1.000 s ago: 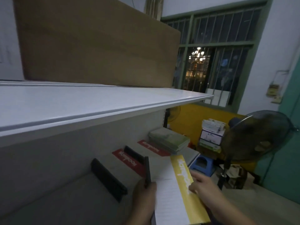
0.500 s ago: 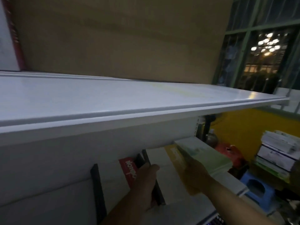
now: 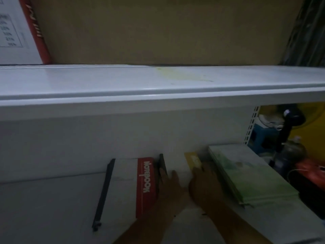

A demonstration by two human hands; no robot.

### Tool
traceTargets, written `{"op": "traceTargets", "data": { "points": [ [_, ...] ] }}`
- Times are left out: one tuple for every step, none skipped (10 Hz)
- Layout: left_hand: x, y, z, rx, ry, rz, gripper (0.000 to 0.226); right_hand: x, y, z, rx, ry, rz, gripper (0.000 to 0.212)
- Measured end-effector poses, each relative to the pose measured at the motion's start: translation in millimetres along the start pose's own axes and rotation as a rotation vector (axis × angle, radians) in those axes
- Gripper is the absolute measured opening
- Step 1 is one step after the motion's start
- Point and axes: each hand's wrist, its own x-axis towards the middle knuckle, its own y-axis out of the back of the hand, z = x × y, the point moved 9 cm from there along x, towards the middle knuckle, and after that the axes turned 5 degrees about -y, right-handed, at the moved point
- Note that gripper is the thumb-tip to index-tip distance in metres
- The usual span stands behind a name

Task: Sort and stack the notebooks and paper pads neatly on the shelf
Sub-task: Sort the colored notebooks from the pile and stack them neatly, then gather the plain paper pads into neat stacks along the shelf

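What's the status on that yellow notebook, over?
Left hand, right hand both on yellow notebook. Lies between black divider and green pads. No obstruction seen.

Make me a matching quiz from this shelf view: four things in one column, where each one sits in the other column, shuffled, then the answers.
Things:
1. red notebook
2. yellow pad
3. green stack
4. left divider

Places:
A. farthest right on the shelf
B. farthest left of the four
C. under the right hand
D. between the left divider and the right divider

Pairs: 1-D, 2-C, 3-A, 4-B.
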Motion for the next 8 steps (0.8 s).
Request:
{"op": "traceTargets", "data": {
  "points": [
    [0, 3, 4, 0.097, -0.076, 0.063, 0.065, 11, -4, -4, -0.066, 0.19, 0.253, 0.03],
    [-3, 2, 16, 0.325, -0.122, 0.017, 0.057, 3, -7, -3, 0.014, 0.272, 0.209, 0.028],
    [-6, 8, 29, 0.508, -0.151, -0.008, 0.054, -10, 6, -18, -0.027, 0.34, 0.182, 0.025],
    [-5, 19, 23, 0.458, -0.181, 0.017, 0.055, -14, 2, -20, -0.163, 0.311, 0.096, 0.026],
    [-29, 56, 10, 0.473, -0.358, 0.042, 0.059, -22, 4, -41, -0.363, 0.379, 0.147, 0.02],
    [-69, 129, -56, 0.634, -0.375, 0.089, 0.057, -40, 7, -73, -0.469, 0.426, 0.256, 0.02],
    [-129, 229, -153, 0.689, -0.239, 0.125, 0.053, -90, -19, -152, -0.519, 0.588, 0.292, 0.044],
    [-205, 333, -239, 0.727, -0.053, 0.268, 0.05, -186, -77, -264, -0.477, 0.841, 0.222, 0.06]
  ]
}}
